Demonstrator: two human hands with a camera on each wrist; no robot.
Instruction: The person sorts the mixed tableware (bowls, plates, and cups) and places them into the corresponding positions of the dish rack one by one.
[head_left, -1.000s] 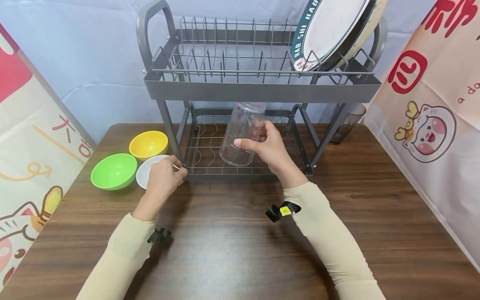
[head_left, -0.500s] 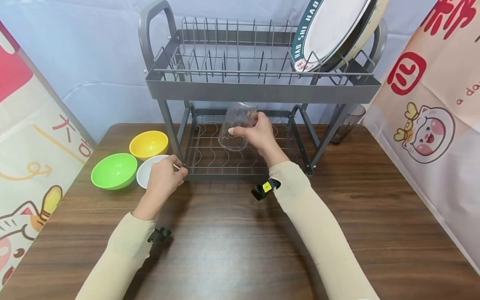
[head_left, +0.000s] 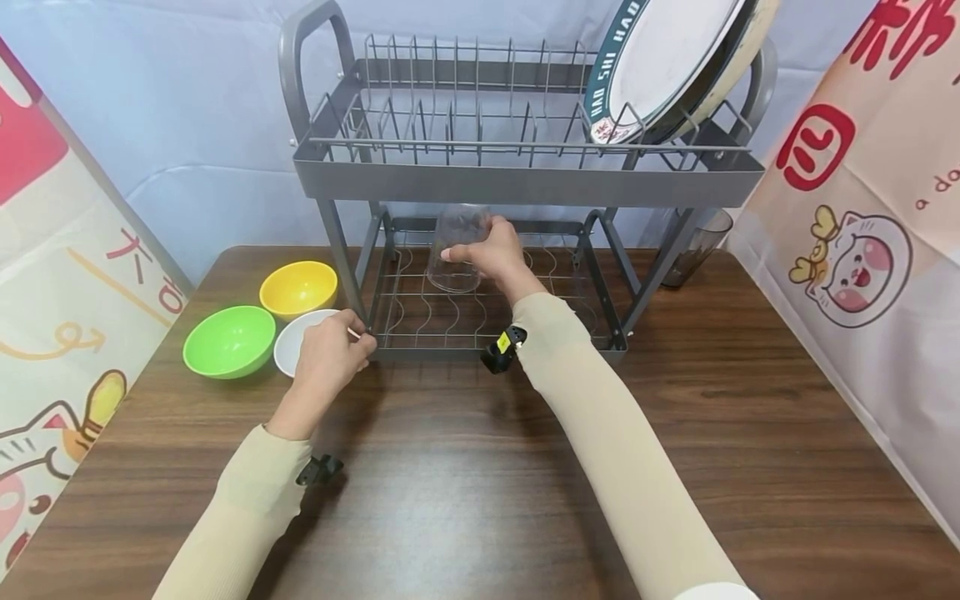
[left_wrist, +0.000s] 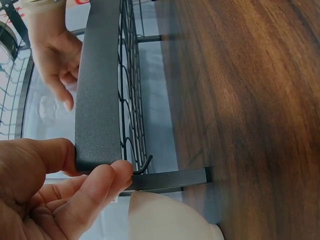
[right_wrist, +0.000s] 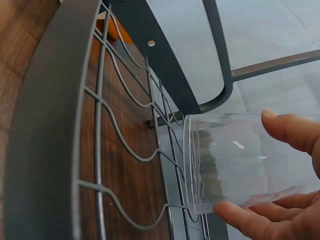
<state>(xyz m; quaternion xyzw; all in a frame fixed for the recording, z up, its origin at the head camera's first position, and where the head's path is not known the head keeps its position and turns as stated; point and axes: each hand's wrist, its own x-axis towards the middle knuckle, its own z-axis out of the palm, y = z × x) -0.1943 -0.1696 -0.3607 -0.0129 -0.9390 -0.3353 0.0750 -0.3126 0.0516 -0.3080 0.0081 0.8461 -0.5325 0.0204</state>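
My right hand [head_left: 491, 250] holds a clear tumbler [head_left: 454, 273] over the back part of the lower tier of a grey metal dish rack [head_left: 525, 183]. The tumbler's wider end points down; in the right wrist view that end is close to the wavy wires [right_wrist: 137, 157], and whether it touches them I cannot tell. At the rack's front left corner, my left hand [head_left: 330, 358] pinches the end of the lower front rail [left_wrist: 100, 90] between thumb and fingers. A white bowl [head_left: 288, 348] stands just behind the left hand, partly hidden by it.
A yellow bowl [head_left: 298, 287] and a green bowl [head_left: 228, 342] stand left of the rack. Plates [head_left: 667, 58] lean in the upper tier's right end. Behind the rack's right leg is a dark tinted glass [head_left: 697, 250]. Printed cloths hang at both sides.
My right hand has carried the tumbler left and farther back inside the lower tier, and the tumbler has become more upright. My left hand stays at the rack's corner.
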